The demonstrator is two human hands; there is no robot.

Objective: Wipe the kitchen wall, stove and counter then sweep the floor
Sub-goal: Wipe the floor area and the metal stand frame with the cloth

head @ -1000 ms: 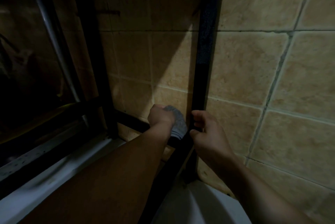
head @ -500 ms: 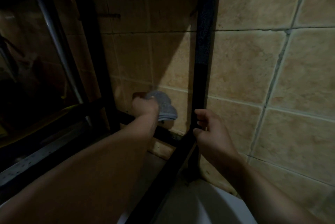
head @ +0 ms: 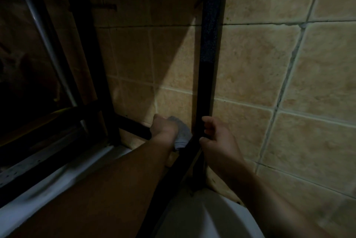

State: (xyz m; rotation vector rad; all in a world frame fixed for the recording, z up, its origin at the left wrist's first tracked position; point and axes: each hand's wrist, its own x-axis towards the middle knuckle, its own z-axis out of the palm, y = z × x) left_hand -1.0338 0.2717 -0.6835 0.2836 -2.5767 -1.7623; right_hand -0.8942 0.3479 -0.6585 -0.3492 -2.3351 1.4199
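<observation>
Our left hand (head: 163,128) presses a bunched grey cloth (head: 182,134) against the tiled wall (head: 250,68), low down, just above a black crossbar (head: 133,126) of a metal frame. The fingers are curled tight around the cloth, which bulges out on the hand's right side and hangs a little below the wrist. The cloth sits just left of a black upright post (head: 209,54) that runs from the top of the view down to the floor corner; whether it touches the post we cannot tell.

Our right hand (head: 217,139) is at that post, the thumb on its near face and the fingers (head: 209,122) half curled around its right edge, a loose hold with nothing else in it. Both bare forearms reach in from the bottom edge, the left one crossing over a pale ledge (head: 38,199) at lower left.

The wall tiles are beige and mottled with pale grout lines; light falls on those right of the post, while those left of it lie in shadow, cut by a bright wedge above the cloth. A second black upright (head: 90,54) stands farther left, meeting the crossbar, and a thin pale pipe (head: 42,31) slants beside it in the dark. A white rounded surface (head: 221,218) fills the bottom edge between our arms; what it is we cannot tell.
</observation>
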